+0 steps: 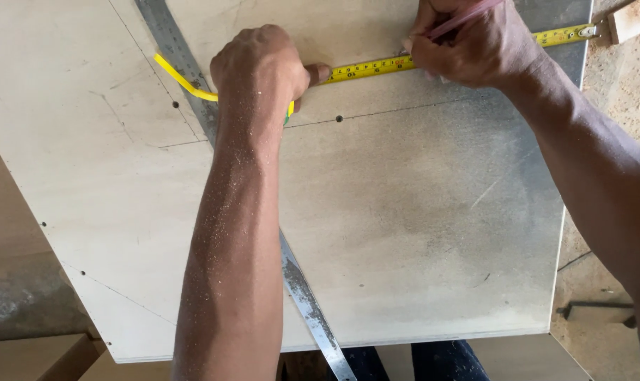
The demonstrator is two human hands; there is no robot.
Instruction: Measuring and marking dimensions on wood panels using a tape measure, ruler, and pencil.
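Your left hand point(263, 67) was closed in a fist over the tape measure point(373, 68), gripping its body against the board point(405, 212), with the thumb pushed out along the yellow blade toward your other hand. A bit of green showed under the heel of that hand, and a loose yellow strap point(181, 77) curved out from it to the left, crossing the steel ruler point(302, 293).

Your right hand point(475, 42) was curled around a pink pencil point(461, 20), fingers closed on it, and it pressed down on the tape blade near the top edge of the view. You could not see the pencil's tip behind the fingers.

The tape ran flat across the far part of the board, from your left fist, under your right hand, out to its metal end hook point(587, 30), which sat at the board's right edge.

The long ruler lay slantwise on the board, passing under your left forearm and sticking out past the near edge. The pale plywood board carried thin pencil lines and a few small dark holes, and sawdust point(616, 70) covered the floor to the right.
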